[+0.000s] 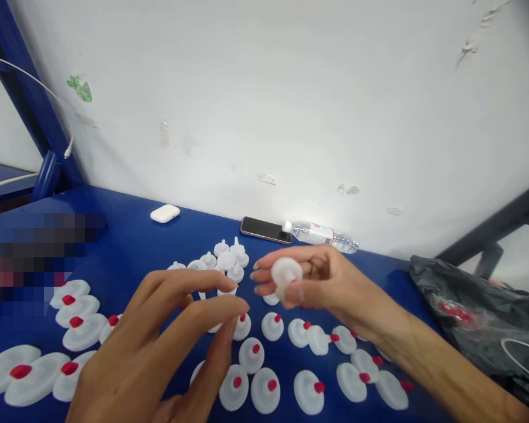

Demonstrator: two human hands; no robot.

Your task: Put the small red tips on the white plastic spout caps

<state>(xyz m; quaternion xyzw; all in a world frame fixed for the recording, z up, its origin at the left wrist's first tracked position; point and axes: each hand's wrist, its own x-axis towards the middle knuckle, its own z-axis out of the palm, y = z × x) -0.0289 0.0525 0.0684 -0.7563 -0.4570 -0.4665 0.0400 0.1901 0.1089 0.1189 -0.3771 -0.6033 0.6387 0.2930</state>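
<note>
Raised over the table, my right hand (308, 279) pinches a translucent white plastic nozzle cap (286, 270) between thumb and fingers. A bit of red shows at its lower edge by the thumb. My left hand (180, 335) is at the left, palm down, its fingers curved and apart and the thumb tip partly hidden behind the index finger; nothing shows between them. Uncapped white nozzle caps (226, 260) with bare spouts lie in a pile beyond my hands. Below and around my hands lie several nozzle caps with red tips (265, 390), some partly covered by my left hand.
More red-tipped nozzle caps (39, 379) lie at the left on the blue table (119, 235). Along the wall are a white earbud case (164, 213), a phone (265, 230) and a clear water bottle (320, 234) on its side. A black plastic bag (476, 311) sits at the right.
</note>
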